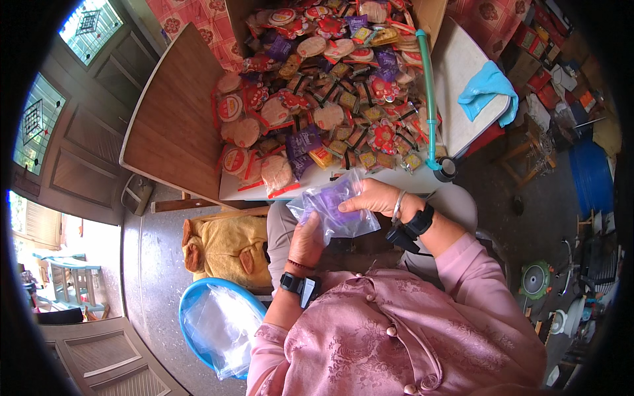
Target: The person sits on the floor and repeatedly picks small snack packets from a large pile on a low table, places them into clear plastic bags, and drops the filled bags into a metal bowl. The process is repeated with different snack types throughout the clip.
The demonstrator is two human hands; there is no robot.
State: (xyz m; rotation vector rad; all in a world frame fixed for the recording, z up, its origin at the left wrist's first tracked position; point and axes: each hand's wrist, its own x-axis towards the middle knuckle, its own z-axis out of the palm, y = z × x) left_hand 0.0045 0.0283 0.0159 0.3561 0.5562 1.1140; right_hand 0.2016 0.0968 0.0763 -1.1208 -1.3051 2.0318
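Observation:
Over my lap I hold a transparent plastic bag point(354, 225) with purple wrapped packets point(337, 200) inside it. My right hand point(374, 198) grips the bag's upper right part, thumb across its front. At the lower left edge, my left hand point(306, 241) pinches the same bag. Just beyond the bag lies a large heap of individually wrapped snacks point(327, 114) on a white tabletop point(237, 185). Round pale crackers in red-edged wrappers, purple packets and small wrapped squares are mixed in the heap.
Wooden boards point(173, 119) flank the heap, and a teal tube point(430, 89) stands at its right. A blue cloth point(488, 91) hangs over the right panel's corner. To my lower left, a blue basin point(190, 336) holds plastic bags point(223, 326), near a yellow plush cushion point(225, 245).

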